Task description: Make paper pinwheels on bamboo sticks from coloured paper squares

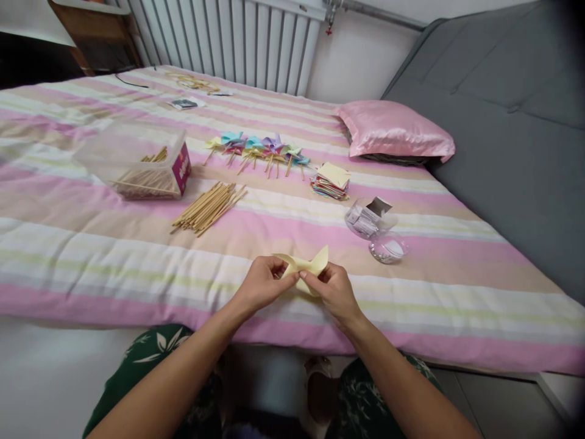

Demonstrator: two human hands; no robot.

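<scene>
A pale yellow paper pinwheel [307, 266] is held between my two hands, just above the near edge of the bed. My left hand [267, 280] grips its left side, the thumb pressed near the centre. From the other side my right hand [336, 291] pinches it, that thumb meeting the left one at the middle. One paper corner stands up at the right and another curls at the left. The fingers behind the paper are partly hidden. Beyond my left hand lies a bundle of thin wooden sticks [210, 208].
Finished pinwheels [260, 146] lie in a row farther back. A clear plastic box [132, 161] with more sticks stands left. To the right are a stack of coloured paper squares [331, 181], a clear container [369, 217], a small round dish [388, 249] and a pink pillow [395, 129].
</scene>
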